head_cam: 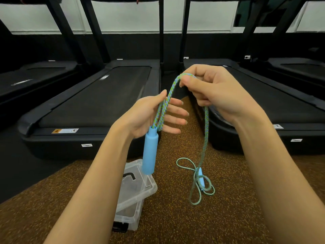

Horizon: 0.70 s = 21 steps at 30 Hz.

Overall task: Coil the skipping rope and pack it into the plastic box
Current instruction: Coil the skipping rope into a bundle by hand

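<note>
A blue-and-green braided skipping rope [205, 131] runs between both hands. My left hand [151, 115] has a loop of it wound over the palm, fingers spread, and one blue foam handle [149, 150] hangs down from that hand. My right hand [211, 90] pinches the rope higher up, to the right. From there the rope drops to the floor, where it lies in loose loops around the second blue handle [201, 180]. The clear plastic box [130, 213] sits on the floor below my left forearm, its clear lid [149, 187] resting askew on top.
Several black treadmills [91, 103] stand side by side ahead, their rear ends close to my hands. The floor under the box and rope is brown speckled rubber [228, 208]; a dark mat [21, 169] lies at the left.
</note>
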Motion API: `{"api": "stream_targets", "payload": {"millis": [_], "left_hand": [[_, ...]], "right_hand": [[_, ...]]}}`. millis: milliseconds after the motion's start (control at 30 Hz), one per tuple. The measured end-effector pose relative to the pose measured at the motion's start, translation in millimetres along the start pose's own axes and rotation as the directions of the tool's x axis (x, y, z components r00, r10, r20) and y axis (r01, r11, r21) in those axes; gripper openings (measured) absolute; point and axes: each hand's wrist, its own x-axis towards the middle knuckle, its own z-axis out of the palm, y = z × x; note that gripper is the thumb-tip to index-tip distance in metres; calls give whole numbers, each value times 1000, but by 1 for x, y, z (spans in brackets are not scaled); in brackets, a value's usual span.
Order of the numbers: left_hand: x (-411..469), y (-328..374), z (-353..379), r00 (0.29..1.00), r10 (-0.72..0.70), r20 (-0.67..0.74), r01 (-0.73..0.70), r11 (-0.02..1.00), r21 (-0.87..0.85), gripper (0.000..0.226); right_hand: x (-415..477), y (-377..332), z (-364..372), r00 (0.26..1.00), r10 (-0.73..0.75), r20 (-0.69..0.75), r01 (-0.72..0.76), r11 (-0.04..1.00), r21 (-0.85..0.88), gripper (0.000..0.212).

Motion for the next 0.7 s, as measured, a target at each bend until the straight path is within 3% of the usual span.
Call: {"api": "stream_targets", "payload": {"millis": [233,533,700], "left_hand": [[4,-1,10,965,-94,243,107,993,-42,66],[6,0,13,887,35,460,71,975,-211,46],[8,-2,13,863,126,489,36,950,-309,39]], "right_hand": [[2,8,-4,995,26,-97,-25,1000,9,20],[6,36,-5,976,157,-151,-134,979,154,21],[8,51,8,979,165,-116,-132,959,250,19]]}}
